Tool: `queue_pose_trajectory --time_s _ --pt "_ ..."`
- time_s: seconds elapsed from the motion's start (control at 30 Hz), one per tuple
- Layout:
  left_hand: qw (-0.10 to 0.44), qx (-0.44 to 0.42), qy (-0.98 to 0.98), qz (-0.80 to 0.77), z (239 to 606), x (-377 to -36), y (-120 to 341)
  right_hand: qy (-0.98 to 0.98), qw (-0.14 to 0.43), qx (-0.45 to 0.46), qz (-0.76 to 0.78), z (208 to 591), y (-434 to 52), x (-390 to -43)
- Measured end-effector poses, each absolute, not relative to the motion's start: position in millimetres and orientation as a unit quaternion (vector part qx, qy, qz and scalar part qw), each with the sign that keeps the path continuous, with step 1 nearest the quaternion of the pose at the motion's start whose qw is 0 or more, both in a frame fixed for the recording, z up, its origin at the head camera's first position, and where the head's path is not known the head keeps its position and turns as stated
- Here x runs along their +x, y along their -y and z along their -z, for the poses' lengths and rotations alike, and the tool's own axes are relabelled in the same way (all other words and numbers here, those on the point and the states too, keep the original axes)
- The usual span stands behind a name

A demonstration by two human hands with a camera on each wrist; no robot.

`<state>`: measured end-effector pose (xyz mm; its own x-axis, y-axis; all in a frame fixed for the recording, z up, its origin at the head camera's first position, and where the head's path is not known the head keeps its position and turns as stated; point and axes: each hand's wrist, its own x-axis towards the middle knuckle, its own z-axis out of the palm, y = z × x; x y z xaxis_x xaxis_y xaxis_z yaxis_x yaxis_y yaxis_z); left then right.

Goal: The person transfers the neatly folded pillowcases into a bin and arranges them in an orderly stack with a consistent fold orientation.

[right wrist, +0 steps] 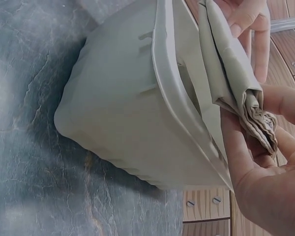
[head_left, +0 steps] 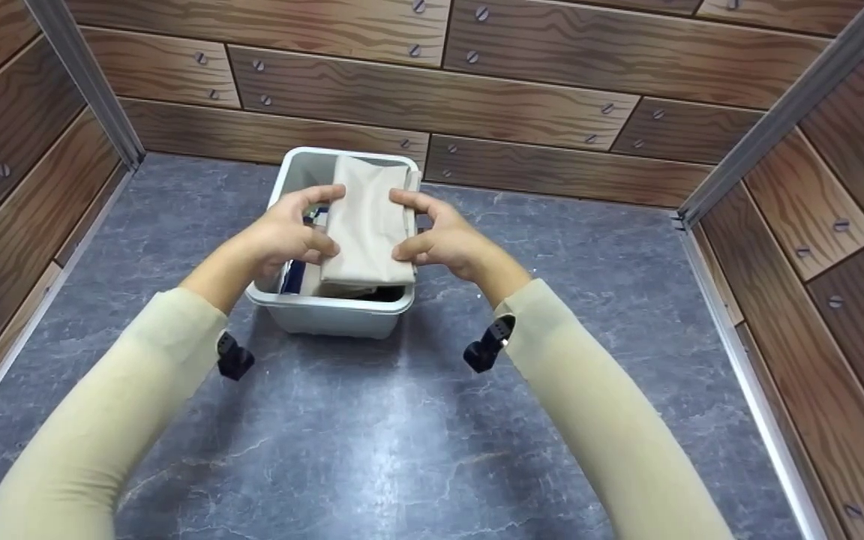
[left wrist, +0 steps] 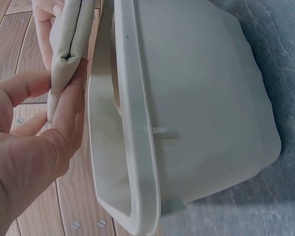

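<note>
Both hands hold a folded beige cloth (head_left: 367, 225) over the white bin (head_left: 327, 311), which stands on the grey floor (head_left: 402, 435). The long axis of the cloth runs from 6 to 12 o'clock, its far end resting on the bin's rim at 12. The left hand (head_left: 289, 232) pinches its 9 o'clock edge between thumb and fingers; the right hand (head_left: 443, 240) pinches the 3 o'clock edge the same way. Dark items lie in the bin under the cloth.

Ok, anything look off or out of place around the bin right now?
Nothing stands out. The white bin sits upright on the grey surface, and both hands hold the folded beige cloth neatly over it.
</note>
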<state>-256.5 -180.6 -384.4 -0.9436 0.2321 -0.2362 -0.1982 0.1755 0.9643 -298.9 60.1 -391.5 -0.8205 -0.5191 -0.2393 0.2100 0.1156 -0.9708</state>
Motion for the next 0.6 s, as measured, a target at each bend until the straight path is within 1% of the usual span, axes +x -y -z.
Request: queue_pose_trajectory --time_s 0.23,0.37,0.6 --pt "0.161 0.010 -0.755 -0.635 383.0 -255.7 188.9 -0.691 0.280 -0.104 0.658 389.7 -49.1 -300.1" --pt "0.162 0.011 -0.765 -0.623 382.1 -254.4 193.9 -0.693 0.284 -0.114 0.652 390.6 -44.0 -299.3" --pt "0.168 0.015 -0.781 -0.602 382.2 -254.3 196.8 -0.707 0.276 -0.122 0.639 394.5 -38.6 -298.9"
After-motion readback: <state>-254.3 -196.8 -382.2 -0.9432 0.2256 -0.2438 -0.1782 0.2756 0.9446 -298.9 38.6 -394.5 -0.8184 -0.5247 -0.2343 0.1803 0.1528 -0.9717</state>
